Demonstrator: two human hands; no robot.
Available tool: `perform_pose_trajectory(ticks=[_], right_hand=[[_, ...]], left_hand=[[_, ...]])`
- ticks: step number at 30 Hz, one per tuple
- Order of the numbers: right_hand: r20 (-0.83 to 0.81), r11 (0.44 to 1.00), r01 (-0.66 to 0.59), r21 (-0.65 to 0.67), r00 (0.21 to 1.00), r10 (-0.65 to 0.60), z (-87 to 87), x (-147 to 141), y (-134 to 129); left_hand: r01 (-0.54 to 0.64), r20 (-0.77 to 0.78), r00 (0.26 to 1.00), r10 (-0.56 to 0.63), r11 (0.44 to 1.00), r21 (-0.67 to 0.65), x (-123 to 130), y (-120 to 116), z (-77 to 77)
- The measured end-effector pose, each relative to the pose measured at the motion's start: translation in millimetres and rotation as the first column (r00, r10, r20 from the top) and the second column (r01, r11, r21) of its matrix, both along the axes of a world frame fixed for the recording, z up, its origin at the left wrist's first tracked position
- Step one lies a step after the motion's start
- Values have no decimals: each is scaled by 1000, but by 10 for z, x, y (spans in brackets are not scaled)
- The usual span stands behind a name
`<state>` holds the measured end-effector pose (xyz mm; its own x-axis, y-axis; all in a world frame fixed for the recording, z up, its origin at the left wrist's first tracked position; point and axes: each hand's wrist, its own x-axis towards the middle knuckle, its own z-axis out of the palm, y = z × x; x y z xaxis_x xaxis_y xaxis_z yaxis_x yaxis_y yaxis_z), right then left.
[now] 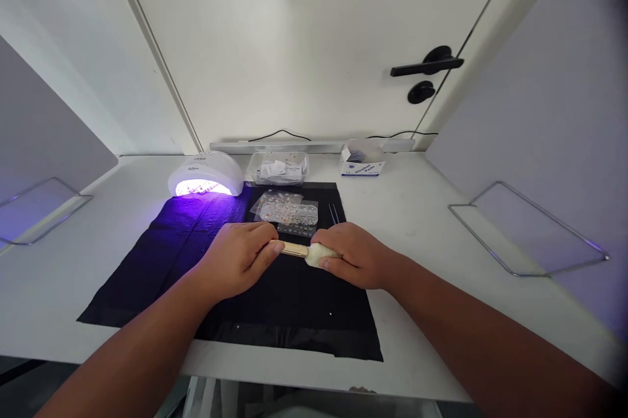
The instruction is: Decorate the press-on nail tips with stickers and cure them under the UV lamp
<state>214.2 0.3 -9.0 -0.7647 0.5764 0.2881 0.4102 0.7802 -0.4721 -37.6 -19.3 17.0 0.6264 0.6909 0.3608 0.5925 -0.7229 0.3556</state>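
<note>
Your left grip closes around a gold-coloured handle, and your right grip closes on a pale, soft-looking piece at its end, at the frame's centre, above a black sheet; a lit white lamp sits left of centre.

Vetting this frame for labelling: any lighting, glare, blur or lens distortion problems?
Head view: violet-white glow at the nail lamp, its opening washed out, violet spill over the left of the black sheet; head view: wide-angle stretch, forearms enlarged toward the lower corners, dark vignette at the right edge; head view: hands readable, but small print on the lamp and fine detail in the clear packets too soft to read.
</note>
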Motion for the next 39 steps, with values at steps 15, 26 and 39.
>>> perform_pose_trajectory(ticks=[15,26,39], right_hand=[[-145,974,-38,-224,989,5,2,27,21],[-392,576,-227,-785,902,-179,7,-58,38],[-414,273,-349,-896,879,-236,-27,-64,37]], left_hand=[[55,-15,998,-54,998,26,16,16,14],[105,30,994,-108,990,99,5,17,11],[147,40,984,-172,925,350,11,1,-37]])
